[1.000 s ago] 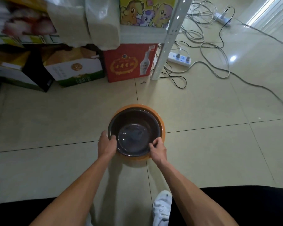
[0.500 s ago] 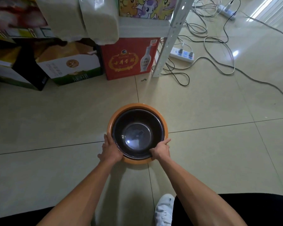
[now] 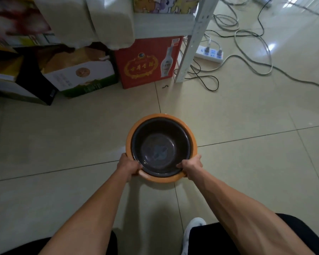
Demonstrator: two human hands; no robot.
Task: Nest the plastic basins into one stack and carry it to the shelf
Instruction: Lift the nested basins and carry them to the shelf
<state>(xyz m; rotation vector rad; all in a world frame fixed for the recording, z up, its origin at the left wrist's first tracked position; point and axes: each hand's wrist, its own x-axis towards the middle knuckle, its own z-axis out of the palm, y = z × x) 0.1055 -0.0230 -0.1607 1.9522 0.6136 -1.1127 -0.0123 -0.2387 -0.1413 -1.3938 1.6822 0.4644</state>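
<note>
Left hand point(image 3: 129, 165) closed on near-left rim of orange basin point(image 3: 191, 137). Dark basin point(image 3: 160, 144) nested inside it. Right hand point(image 3: 191, 166) closed on near-right rim. Stack over tiled floor point(image 3: 247, 116), possibly lifted; contact unclear. Red box point(image 3: 147, 63) and shelf post point(image 3: 193, 43) beyond.

Dark basin point(image 3: 161, 148) nested in orange basin point(image 3: 192, 138); left grip point(image 3: 128, 165) and right grip point(image 3: 191, 167) clamp near rim, floor point(image 3: 63, 144) below.
</note>
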